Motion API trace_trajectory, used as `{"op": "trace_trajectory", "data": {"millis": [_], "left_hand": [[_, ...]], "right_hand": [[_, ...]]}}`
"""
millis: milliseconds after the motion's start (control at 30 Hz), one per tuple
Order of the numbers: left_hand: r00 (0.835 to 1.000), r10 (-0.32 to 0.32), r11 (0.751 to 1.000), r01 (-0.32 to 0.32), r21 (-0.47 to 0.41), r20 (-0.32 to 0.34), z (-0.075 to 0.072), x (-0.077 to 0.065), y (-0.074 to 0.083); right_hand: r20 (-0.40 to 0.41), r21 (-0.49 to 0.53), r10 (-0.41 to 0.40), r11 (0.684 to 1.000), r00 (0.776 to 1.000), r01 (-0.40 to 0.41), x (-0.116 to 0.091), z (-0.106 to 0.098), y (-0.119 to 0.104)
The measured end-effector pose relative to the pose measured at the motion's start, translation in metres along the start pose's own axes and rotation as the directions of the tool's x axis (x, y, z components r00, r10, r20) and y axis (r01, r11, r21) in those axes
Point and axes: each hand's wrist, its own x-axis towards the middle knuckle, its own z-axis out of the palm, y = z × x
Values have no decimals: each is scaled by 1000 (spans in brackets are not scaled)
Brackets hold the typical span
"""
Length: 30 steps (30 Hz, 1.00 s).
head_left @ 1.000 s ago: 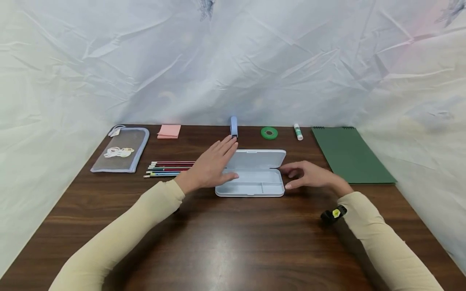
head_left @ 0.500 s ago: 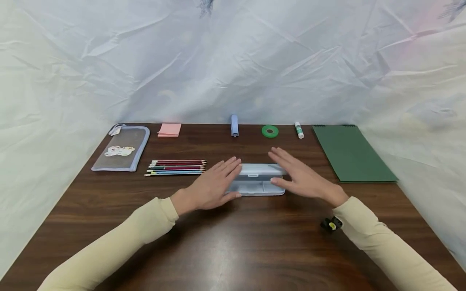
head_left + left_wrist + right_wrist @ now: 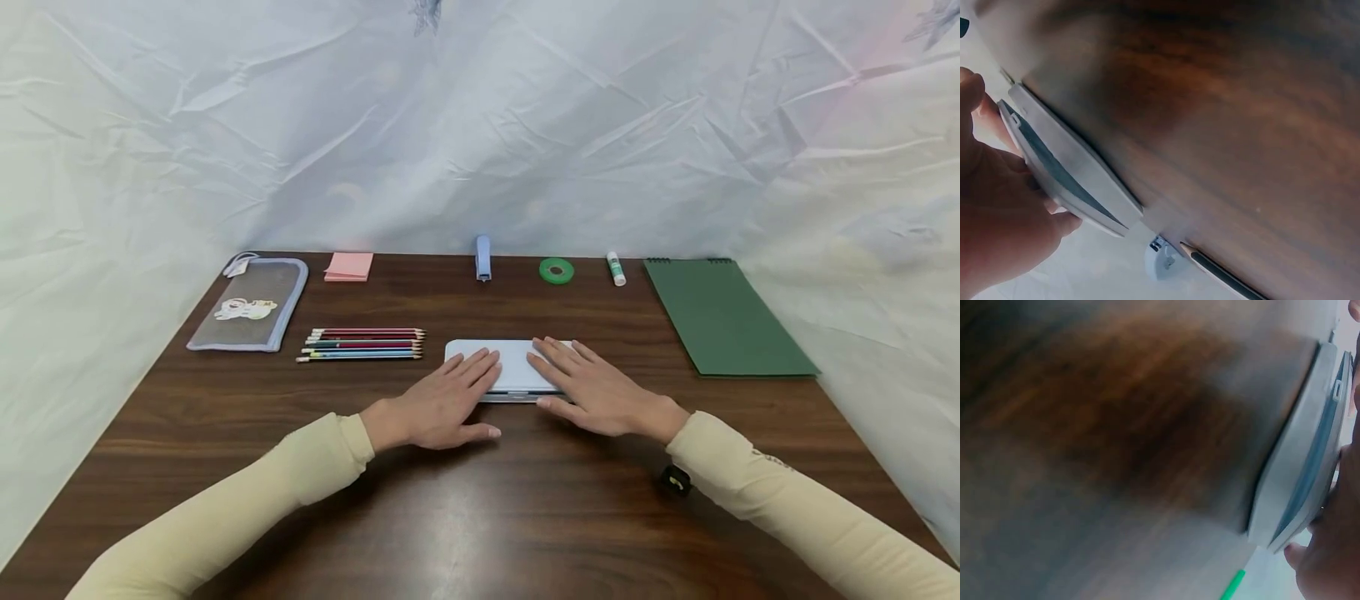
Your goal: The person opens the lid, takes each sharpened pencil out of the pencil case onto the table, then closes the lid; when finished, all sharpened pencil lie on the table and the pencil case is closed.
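Note:
A pale blue-white plastic pencil case lies on the dark wooden table, its lid folded down over the base. Both wrist views show a narrow gap between lid and base along the front, where the case has its small clasp. My left hand lies with fingers fairly straight on the left part of the lid. On the right part rests my right hand, fingers extended and thumb by the front edge. The inside of the case is hidden by the lid.
Several pencils lie in a row left of the case. Further off are a mesh zip pouch, pink sticky notes, a blue stapler, green tape, a glue stick and a green spiral pad.
The pencil case's lid has swung from standing open down onto the base. Both hands have come over it, the right one moving from beside the case onto the lid.

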Motion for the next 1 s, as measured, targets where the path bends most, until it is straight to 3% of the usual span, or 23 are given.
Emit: {"op": "trace_trajectory", "data": {"millis": [467, 1000], "left_hand": [[997, -21, 1000, 21, 0, 70, -2, -1, -1], [995, -27, 1000, 27, -4, 91, -3, 1, 0]], "right_hand": [[9, -30, 12, 999, 1000, -12, 0, 2, -5], [8, -52, 5, 999, 1000, -4, -1, 6, -3]]}}
